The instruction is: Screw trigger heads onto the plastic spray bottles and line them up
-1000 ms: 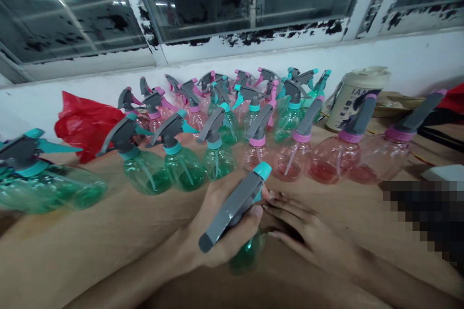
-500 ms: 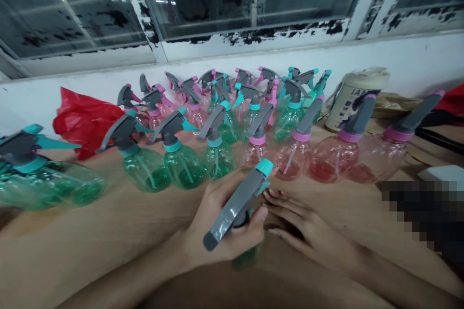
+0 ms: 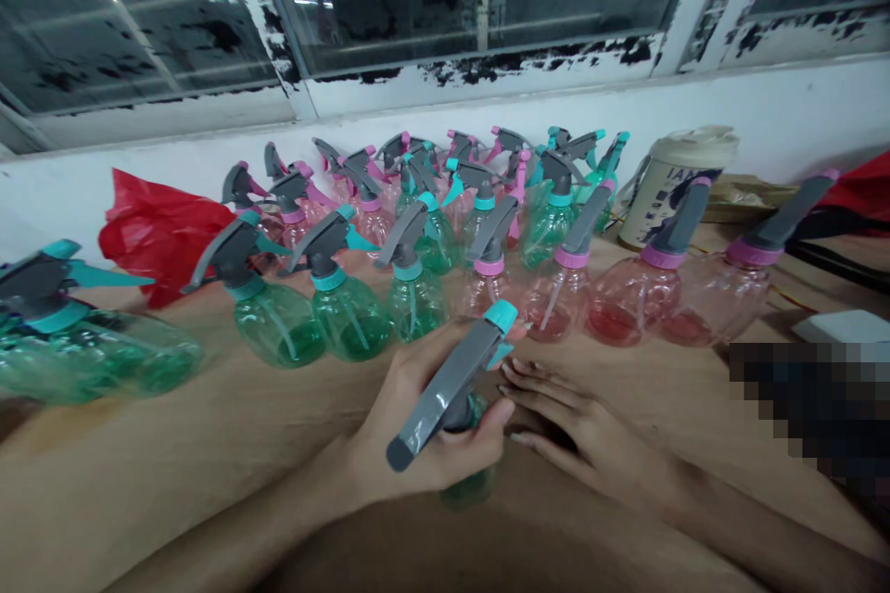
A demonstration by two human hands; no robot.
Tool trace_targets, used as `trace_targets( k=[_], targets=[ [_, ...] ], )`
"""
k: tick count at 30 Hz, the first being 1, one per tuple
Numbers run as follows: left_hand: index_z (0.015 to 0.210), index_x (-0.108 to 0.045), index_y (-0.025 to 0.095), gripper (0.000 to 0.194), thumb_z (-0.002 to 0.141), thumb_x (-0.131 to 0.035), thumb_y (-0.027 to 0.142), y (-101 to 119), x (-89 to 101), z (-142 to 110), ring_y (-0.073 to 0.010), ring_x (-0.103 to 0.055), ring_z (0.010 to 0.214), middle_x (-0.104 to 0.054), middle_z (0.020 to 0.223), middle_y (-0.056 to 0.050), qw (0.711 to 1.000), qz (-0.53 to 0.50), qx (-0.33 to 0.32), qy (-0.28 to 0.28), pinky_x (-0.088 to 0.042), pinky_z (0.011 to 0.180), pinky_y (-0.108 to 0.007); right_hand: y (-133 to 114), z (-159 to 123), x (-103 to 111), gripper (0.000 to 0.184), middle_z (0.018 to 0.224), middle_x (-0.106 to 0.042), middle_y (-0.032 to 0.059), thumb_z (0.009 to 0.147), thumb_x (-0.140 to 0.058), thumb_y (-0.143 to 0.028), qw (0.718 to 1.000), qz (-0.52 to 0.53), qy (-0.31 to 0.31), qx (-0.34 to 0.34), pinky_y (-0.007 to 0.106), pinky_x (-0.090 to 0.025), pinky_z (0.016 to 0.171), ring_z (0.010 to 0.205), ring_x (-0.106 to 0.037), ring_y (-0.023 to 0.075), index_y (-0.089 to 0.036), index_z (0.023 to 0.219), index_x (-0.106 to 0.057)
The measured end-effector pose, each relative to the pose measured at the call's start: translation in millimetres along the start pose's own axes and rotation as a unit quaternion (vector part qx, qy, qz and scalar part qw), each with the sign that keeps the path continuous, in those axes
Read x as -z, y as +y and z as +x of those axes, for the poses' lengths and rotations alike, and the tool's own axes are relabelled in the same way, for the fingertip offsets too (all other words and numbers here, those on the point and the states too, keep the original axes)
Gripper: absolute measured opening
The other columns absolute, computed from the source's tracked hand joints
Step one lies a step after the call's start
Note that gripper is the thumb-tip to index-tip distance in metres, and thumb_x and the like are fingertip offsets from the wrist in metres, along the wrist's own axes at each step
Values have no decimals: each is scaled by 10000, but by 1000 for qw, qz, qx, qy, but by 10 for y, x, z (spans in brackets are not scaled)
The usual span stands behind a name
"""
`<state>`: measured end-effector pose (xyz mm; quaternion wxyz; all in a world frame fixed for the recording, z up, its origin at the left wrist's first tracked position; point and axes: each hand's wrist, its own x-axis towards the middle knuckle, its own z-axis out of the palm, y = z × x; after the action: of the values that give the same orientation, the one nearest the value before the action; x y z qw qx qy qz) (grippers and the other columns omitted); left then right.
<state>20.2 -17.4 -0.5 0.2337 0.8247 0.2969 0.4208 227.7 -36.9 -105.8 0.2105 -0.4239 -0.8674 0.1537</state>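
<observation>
My left hand (image 3: 424, 426) is wrapped round the neck of a green spray bottle (image 3: 451, 389) with a grey head and a turquoise nozzle. That nozzle points away from me and to the right, and the hand hides much of the bottle's body. Just right of it, my right hand (image 3: 584, 426) lies palm down on the table with its fingers stretched out, holding nothing. Beyond my hands a front row stands on the table: green bottles (image 3: 354, 315) toward the left, pink bottles (image 3: 632, 296) toward the right, each with some coloured liquid low inside.
Behind the front row, several more pink and green spray bottles (image 3: 479, 213) crowd against the white wall. A crumpled red plastic bag (image 3: 159, 241) lies at the left. At the right are a printed cream tumbler (image 3: 671, 185), a white box (image 3: 841, 329) and dark straps (image 3: 834, 255).
Hardly anything differs. The held spray bottle has shifted very slightly, still in my left hand, and the whole view has drifted a little. My right hand stays flat on the table.
</observation>
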Motion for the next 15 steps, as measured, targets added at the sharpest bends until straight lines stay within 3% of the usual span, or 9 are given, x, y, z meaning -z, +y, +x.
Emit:
trace_targets(
  k=[9, 15],
  targets=[
    [957, -510, 199, 335, 646, -575, 92, -21, 20, 9, -186, -614, 802, -617, 894, -46, 999, 15, -11, -27, -529, 718, -318, 3, 3, -8, 498, 1371, -466, 29, 885, -492, -368, 1000, 5, 10, 10, 448, -357, 1051, 1292, -365, 234, -265, 1360, -383],
    [838, -479, 237, 275, 606, -500, 90, -1, 63, 19, -147, -540, 547, -533, 681, 24, 997, -11, 41, -65, -489, 541, -281, 11, 0, -18, 477, 1379, -456, 21, 889, -481, -381, 1000, -7, 7, 9, 442, -357, 1054, 1293, -364, 230, -252, 1343, -412]
  ],
)
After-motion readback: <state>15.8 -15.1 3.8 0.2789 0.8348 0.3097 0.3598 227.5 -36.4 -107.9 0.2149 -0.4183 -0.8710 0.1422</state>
